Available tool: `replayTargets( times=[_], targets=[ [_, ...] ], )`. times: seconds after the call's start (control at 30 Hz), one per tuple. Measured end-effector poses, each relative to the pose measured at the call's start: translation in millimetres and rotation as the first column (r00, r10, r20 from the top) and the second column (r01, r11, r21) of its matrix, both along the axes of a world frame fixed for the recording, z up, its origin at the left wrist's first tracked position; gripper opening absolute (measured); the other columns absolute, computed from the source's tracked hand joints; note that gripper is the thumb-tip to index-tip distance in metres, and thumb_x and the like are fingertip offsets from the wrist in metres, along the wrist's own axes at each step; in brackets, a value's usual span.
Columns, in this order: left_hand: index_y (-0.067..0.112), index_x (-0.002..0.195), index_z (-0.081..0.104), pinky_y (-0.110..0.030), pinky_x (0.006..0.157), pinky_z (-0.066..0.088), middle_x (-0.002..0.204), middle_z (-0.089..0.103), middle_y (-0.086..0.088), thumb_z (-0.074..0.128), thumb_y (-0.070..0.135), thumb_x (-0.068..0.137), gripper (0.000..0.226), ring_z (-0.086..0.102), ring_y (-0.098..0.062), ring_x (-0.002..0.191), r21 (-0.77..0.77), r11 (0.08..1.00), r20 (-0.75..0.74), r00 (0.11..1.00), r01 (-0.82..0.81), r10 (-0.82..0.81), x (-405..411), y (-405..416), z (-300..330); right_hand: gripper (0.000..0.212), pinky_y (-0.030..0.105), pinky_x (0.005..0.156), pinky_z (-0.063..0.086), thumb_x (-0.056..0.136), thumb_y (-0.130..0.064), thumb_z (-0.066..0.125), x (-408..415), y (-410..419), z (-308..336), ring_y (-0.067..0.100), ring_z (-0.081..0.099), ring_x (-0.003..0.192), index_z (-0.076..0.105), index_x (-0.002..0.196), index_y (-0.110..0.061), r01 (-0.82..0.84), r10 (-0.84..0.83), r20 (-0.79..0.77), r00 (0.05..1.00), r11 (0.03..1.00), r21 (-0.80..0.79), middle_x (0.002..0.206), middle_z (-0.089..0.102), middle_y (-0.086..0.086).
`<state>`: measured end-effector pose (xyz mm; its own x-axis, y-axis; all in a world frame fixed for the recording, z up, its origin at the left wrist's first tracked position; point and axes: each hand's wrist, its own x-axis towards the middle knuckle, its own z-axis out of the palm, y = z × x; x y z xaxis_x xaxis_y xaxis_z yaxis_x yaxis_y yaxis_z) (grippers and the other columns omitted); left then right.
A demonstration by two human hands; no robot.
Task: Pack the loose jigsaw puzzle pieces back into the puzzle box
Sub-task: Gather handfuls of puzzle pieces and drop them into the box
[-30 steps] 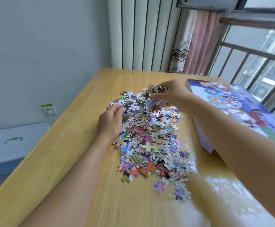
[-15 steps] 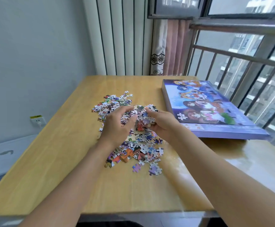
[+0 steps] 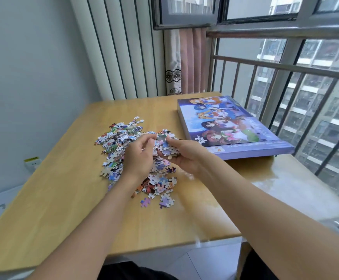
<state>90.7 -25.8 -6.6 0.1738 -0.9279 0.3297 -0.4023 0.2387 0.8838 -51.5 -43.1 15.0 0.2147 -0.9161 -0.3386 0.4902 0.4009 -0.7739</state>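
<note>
Head view: left hand (image 3: 139, 158) and right hand (image 3: 184, 156), fingers curled, cup puzzle pieces (image 3: 165, 145).

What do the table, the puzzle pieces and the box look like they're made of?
Table: light wood or wood-look laminate, glossy; window glare shows on it.
Puzzle pieces: likely printed cardboard, thin and flat, some showing pale backs.
Box: probably printed cardboard with a slight sheen.

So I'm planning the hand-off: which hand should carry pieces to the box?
Probably the right hand: it already cups a clump of pieces and lies nearer the closed puzzle box.
</note>
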Motion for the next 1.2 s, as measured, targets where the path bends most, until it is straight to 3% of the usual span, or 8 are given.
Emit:
replayTargets(
  times=[0.17, 0.3, 0.47, 0.6, 0.67, 0.77, 1.03, 1.2],
  targets=[
    [0.022, 0.11, 0.071, -0.043, 0.09, 0.057, 0.099, 0.07, 0.01, 0.048, 0.011, 0.1, 0.027, 0.064, -0.007, 0.091, 0.008, 0.996, -0.084, 0.993, -0.089, 0.089, 7, -6, 6, 0.021, 0.039, 0.083, 0.06, 0.095, -0.005, 0.063, -12, 5, 16, 0.026, 0.069, 0.079, 0.063, 0.109, 0.01, -0.01, 0.007, -0.06, 0.998, 0.999, -0.049, 0.104, 0.069, 0.021],
    [0.021, 0.112, 0.069, -0.032, 0.095, 0.052, 0.108, 0.069, 0.009, 0.051, 0.003, 0.096, 0.03, 0.063, -0.008, 0.104, 0.004, 1.0, 0.024, 1.0, -0.011, 0.011, -1, -3, 6, 0.011, 0.041, 0.079, 0.061, 0.095, -0.004, 0.062, -28, 10, 33, 0.028, 0.068, 0.083, 0.061, 0.1, 0.007, 0.035, -0.037, -0.027, 0.999, 0.998, -0.059, 0.101, 0.068, 0.021],
    [0.023, 0.107, 0.067, -0.032, 0.091, 0.052, 0.103, 0.068, 0.009, 0.051, 0.005, 0.096, 0.027, 0.063, -0.011, 0.097, 0.03, 0.999, 0.035, 0.999, 0.014, -0.015, -15, -1, -2, 0.009, 0.044, 0.081, 0.059, 0.094, 0.0, 0.063, -29, 21, 21, 0.03, 0.065, 0.087, 0.058, 0.095, 0.007, 0.103, -0.105, -0.09, 0.99, 0.994, -0.019, 0.103, 0.065, 0.023],
    [0.019, 0.099, 0.072, -0.037, 0.079, 0.058, 0.097, 0.07, 0.004, 0.054, 0.018, 0.099, 0.018, 0.067, -0.016, 0.092, 0.074, 0.996, -0.134, 0.991, 0.039, -0.029, -15, 6, -4, 0.01, 0.047, 0.09, 0.057, 0.094, 0.0, 0.063, -23, 23, 12, 0.032, 0.065, 0.085, 0.058, 0.09, 0.007, 0.163, -0.162, -0.129, 0.978, 0.987, -0.003, 0.103, 0.064, 0.024],
    [0.011, 0.096, 0.073, -0.033, 0.067, 0.058, 0.089, 0.07, -0.002, 0.059, 0.025, 0.099, 0.021, 0.068, -0.018, 0.08, 0.136, 0.984, -0.291, 0.954, 0.118, -0.074, -18, 11, 1, 0.01, 0.045, 0.086, 0.058, 0.095, -0.001, 0.063, -25, 23, 12, 0.032, 0.065, 0.084, 0.058, 0.09, 0.007, 0.172, -0.17, -0.121, 0.978, 0.985, 0.007, 0.1, 0.065, 0.024],
    [0.006, 0.094, 0.074, -0.029, 0.057, 0.056, 0.083, 0.072, -0.009, 0.068, 0.021, 0.093, 0.017, 0.07, -0.018, 0.072, 0.18, 0.973, -0.325, 0.942, 0.147, -0.082, -23, 16, 4, 0.012, 0.04, 0.073, 0.062, 0.095, -0.003, 0.063, -25, 25, 14, 0.03, 0.066, 0.08, 0.059, 0.094, 0.008, 0.152, -0.15, -0.125, 0.981, 0.988, 0.008, 0.1, 0.066, 0.024],
    [0.008, 0.089, 0.072, -0.036, 0.077, 0.059, 0.088, 0.074, -0.013, 0.077, 0.01, 0.085, 0.006, 0.07, -0.019, 0.08, 0.235, 0.953, -0.394, 0.915, 0.192, -0.087, -20, 18, 6, 0.017, 0.038, 0.065, 0.063, 0.095, -0.003, 0.063, -20, 28, 10, 0.032, 0.068, 0.085, 0.061, 0.104, 0.011, 0.135, -0.132, -0.176, 0.975, 0.991, 0.003, 0.112, 0.067, 0.027],
    [0.01, 0.093, 0.068, -0.027, 0.064, 0.06, 0.083, 0.073, -0.006, 0.077, 0.007, 0.084, 0.013, 0.07, -0.015, 0.073, 0.26, 0.95, -0.392, 0.918, 0.175, -0.062, -17, 18, 6, 0.033, 0.032, 0.057, 0.062, 0.094, -0.005, 0.065, -12, 31, 1, 0.03, 0.068, 0.083, 0.059, 0.121, 0.012, 0.132, -0.126, -0.234, 0.964, 0.991, 0.007, 0.113, 0.067, 0.025]
  ],
)
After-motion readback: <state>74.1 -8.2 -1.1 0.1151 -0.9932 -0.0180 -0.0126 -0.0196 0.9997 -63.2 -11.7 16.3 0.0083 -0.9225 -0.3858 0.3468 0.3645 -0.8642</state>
